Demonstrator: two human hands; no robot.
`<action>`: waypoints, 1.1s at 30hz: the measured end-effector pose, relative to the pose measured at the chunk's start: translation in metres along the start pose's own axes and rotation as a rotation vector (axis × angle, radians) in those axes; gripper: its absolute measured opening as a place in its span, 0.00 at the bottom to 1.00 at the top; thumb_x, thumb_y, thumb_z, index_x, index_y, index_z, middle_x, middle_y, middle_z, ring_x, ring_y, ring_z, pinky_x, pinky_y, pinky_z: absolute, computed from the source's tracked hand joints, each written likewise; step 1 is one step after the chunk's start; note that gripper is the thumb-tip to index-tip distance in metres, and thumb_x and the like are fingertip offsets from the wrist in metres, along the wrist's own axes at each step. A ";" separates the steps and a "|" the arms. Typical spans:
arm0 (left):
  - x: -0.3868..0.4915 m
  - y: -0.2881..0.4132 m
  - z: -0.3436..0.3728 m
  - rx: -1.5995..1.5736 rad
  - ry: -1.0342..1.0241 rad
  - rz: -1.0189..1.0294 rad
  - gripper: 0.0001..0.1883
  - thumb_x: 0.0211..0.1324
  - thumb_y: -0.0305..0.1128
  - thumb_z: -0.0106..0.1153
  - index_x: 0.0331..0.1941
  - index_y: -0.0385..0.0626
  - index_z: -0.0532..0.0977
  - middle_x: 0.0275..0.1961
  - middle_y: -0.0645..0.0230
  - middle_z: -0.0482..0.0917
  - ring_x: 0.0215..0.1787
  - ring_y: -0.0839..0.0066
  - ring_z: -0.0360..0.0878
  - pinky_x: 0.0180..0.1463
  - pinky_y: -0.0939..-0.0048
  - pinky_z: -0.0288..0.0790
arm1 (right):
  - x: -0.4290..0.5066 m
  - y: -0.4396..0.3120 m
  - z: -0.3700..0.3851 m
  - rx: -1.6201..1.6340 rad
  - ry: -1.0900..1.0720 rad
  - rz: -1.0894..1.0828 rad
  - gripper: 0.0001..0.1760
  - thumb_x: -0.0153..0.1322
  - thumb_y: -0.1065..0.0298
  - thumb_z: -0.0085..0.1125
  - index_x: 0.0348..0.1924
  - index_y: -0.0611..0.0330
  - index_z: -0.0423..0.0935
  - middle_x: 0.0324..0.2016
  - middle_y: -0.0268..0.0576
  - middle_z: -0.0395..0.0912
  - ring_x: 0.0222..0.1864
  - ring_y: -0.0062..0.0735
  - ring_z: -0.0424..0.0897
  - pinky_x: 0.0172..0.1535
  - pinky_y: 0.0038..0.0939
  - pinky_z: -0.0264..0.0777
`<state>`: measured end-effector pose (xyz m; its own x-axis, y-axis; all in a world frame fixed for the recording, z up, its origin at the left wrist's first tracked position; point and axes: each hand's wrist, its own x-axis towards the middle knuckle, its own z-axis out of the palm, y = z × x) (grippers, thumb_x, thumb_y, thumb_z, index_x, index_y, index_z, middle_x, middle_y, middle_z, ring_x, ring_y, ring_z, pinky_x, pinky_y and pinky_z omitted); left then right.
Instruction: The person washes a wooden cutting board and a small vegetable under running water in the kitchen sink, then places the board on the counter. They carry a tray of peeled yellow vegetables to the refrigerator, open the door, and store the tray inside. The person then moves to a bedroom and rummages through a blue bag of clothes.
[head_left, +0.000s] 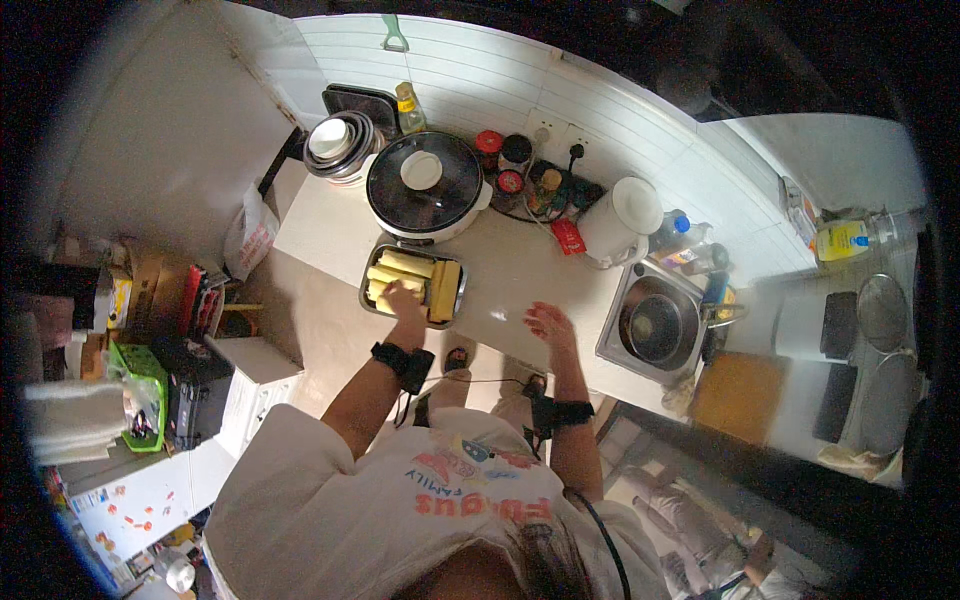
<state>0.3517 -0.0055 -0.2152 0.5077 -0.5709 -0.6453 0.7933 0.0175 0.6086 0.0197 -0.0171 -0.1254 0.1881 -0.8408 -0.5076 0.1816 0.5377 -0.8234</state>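
A rectangular metal tray (365, 301) holds several pale yellow food rolls (406, 263) and lies at the counter's front edge. One thicker yellow roll (446, 291) lies crosswise to the others along the tray's right side. My left hand (406, 301) reaches into the tray, its fingertips down on one of the rolls; whether they grip it is hard to see. To the right of the tray, my right hand (553, 324) is held over the counter (491, 277) with its fingers apart and nothing in them. Both wrists wear black bands.
Behind the tray stands a lidded electric pot (424, 184), with stacked bowls (341, 146) to its left. Condiment jars (514, 157), a red packet (568, 237) and a white cylindrical appliance (619, 221) stand at the back right. A sink (611, 341) holding a round pan (654, 328) is at right.
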 end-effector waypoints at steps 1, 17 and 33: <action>0.016 0.006 -0.021 -0.007 0.030 0.009 0.17 0.65 0.44 0.51 0.51 0.47 0.68 0.45 0.59 0.74 0.46 0.64 0.76 0.47 0.61 0.73 | 0.007 0.014 0.012 0.030 -0.027 0.047 0.21 0.73 0.57 0.59 0.55 0.58 0.75 0.44 0.41 0.82 0.42 0.32 0.82 0.45 0.31 0.71; 0.104 0.061 -0.128 0.782 0.016 -0.195 0.20 0.67 0.44 0.47 0.57 0.47 0.70 0.52 0.64 0.77 0.49 0.65 0.74 0.50 0.57 0.69 | 0.204 0.261 0.067 -0.506 0.001 0.053 0.11 0.73 0.63 0.55 0.45 0.58 0.76 0.27 0.37 0.77 0.26 0.29 0.75 0.24 0.32 0.64; 0.068 0.041 -0.124 0.511 0.041 -0.074 0.14 0.66 0.33 0.51 0.53 0.45 0.69 0.41 0.67 0.80 0.38 0.74 0.80 0.39 0.69 0.75 | 0.131 0.174 0.085 -0.149 0.035 0.181 0.19 0.64 0.83 0.57 0.47 0.58 0.71 0.33 0.38 0.75 0.30 0.29 0.75 0.28 0.31 0.69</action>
<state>0.4608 0.0586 -0.2914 0.4769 -0.5228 -0.7066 0.5671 -0.4311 0.7018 0.1584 -0.0287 -0.3136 0.1707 -0.7347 -0.6566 0.0032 0.6668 -0.7452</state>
